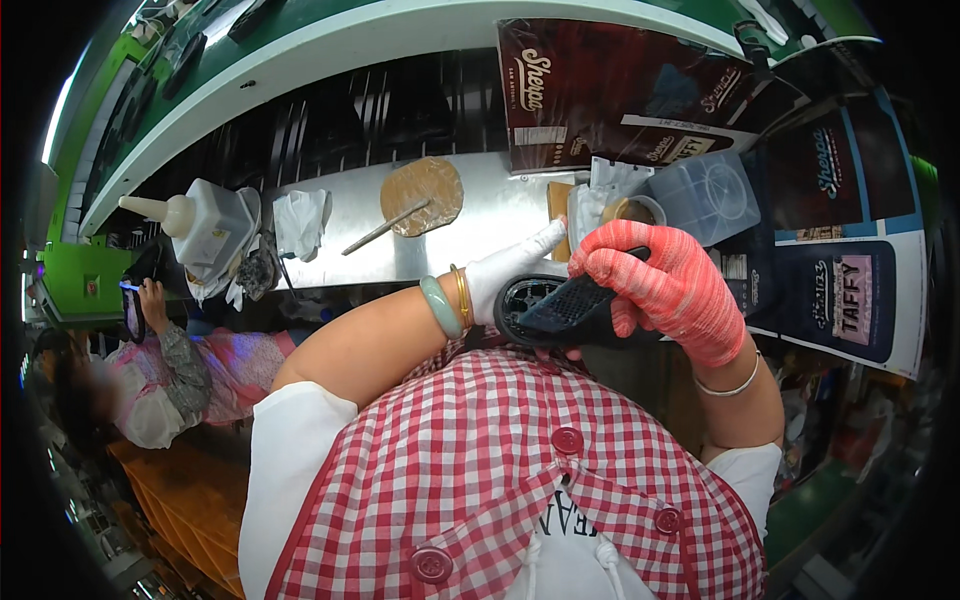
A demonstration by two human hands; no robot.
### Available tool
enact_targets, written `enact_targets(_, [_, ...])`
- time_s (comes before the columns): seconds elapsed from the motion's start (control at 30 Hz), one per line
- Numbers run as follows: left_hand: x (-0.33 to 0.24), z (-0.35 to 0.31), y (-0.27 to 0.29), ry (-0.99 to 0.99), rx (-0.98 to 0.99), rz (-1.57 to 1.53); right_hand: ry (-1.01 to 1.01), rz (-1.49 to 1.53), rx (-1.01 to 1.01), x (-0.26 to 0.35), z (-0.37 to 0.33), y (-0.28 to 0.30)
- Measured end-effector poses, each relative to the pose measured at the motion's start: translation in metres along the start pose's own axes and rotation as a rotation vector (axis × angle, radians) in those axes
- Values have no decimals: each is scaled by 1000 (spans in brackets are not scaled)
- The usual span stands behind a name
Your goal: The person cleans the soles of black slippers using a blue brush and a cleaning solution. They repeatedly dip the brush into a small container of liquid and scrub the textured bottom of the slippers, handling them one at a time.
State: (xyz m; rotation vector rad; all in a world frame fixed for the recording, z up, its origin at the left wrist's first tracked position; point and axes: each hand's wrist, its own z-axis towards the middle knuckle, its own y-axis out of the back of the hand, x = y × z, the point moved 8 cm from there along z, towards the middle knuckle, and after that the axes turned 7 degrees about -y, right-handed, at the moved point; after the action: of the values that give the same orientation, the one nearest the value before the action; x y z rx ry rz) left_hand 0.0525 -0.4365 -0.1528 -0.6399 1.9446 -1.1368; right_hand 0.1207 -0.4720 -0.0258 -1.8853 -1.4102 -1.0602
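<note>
Holding a black, ribbed, hollow-ended shoe sole (pixel 509 306) mid-frame, the white-gloved left hand (pixel 513 263) supports it; the coral-gloved right hand (pixel 668 285) pinches a dark, textured sheet (pixel 572 303) above it.

Lighting: bright, cool overall. Visible source: white strip light (pixel 60 110), upper left edge. Glare: pale sheen across metal bench (pixel 345 205). Shadow: deep among black slats above it. Distortion: fisheye; white rail (pixel 300 68) bowed, rim vignetted black. Focus: right hand (pixel 672 285) clear; person (pixel 240 372) at left soft.
</note>
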Motion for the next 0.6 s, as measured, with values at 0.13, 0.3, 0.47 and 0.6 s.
enact_targets(0.13, [1,3,15,12,23,194,4,13,-6,-5,3,-3])
enact_targets(0.3, [-2,-10,6,68,6,217,28,-4,7,-4,2,-8])
enact_targets(0.47, [-4,-8,20,10,-58,160,26,-17,14,-6,1,-9])
enact_targets(0.6, [-2,-11,19,66,5,144,-10,-21,2,-10,0,-5])
